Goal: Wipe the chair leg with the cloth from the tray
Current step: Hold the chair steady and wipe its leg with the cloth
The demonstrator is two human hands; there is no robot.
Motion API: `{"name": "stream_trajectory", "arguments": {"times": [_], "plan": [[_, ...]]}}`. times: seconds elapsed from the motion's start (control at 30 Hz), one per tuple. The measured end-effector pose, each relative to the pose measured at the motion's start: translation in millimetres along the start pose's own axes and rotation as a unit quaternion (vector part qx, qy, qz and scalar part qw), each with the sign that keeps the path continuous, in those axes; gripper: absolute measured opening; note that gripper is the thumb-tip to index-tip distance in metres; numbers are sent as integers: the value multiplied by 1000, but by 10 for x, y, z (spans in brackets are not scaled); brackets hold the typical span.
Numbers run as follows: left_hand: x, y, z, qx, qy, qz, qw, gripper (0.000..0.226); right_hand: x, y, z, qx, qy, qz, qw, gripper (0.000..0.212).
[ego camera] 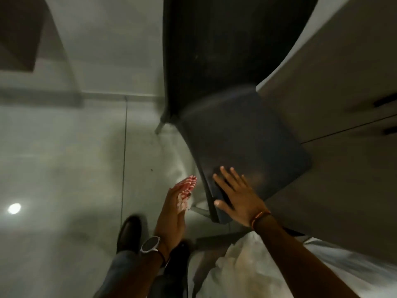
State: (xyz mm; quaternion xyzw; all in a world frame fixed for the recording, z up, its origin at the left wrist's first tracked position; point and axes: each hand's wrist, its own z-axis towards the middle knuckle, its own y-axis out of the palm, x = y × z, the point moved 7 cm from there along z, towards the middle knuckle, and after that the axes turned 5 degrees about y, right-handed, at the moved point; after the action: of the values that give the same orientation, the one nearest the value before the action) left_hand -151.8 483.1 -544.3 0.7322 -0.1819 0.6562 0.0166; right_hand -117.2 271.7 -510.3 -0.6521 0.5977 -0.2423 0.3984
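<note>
A dark plastic chair (pixel 242 134) stands on the pale floor, its seat partly under a white table (pixel 335 87). My right hand (pixel 238 196) lies flat with fingers spread on the seat's near corner. My left hand (pixel 171 216), with a watch on the wrist, holds a red-and-white striped cloth (pixel 187 187) against its palm, just left of the chair's near front leg (pixel 211 203). The cloth is a short way from the leg and I cannot tell if it touches. A far chair leg (pixel 160 126) shows at the seat's back left.
White drawer fronts with dark handles (pixel 384 102) fill the right side. My dark shoe (pixel 129 232) stands on the tiled floor below my left hand. A white crumpled cloth or garment (pixel 242 267) lies at the bottom. A light reflection (pixel 14 208) shines on the floor.
</note>
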Motion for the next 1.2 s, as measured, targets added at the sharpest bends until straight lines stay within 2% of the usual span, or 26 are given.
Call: {"name": "stream_trajectory", "arguments": {"times": [0.17,0.23,0.37,0.6,0.73,0.8,0.83,0.93,1.13,1.2], "plan": [[-707,711,-527,47,-57,-53,996,55,103,314,183,78,-3,-39,996,81],[-844,1062,-613,23,-72,-117,990,59,110,384,221,119,-8,-37,992,79],[-1074,1513,-618,1,-55,-155,986,67,138,466,238,177,-16,-20,984,75],[-1698,1764,-268,27,18,-115,993,59,123,486,232,231,-36,-3,972,79],[-2329,1834,-254,58,-64,-63,994,51,112,478,233,245,-40,-4,969,82],[-2554,1815,-200,65,-72,-36,995,57,96,474,239,247,-39,-3,968,83],[-2665,1835,-167,39,-82,-38,995,61,93,480,244,245,-39,-6,969,83],[-3000,1936,-139,-34,-145,-74,986,39,92,492,237,240,-38,-8,970,84],[-3525,2069,-8,33,-225,-191,955,38,120,521,226,244,-38,-10,969,82],[-3570,2100,41,45,-243,-217,944,46,127,523,234,245,-40,-11,969,82]]}}
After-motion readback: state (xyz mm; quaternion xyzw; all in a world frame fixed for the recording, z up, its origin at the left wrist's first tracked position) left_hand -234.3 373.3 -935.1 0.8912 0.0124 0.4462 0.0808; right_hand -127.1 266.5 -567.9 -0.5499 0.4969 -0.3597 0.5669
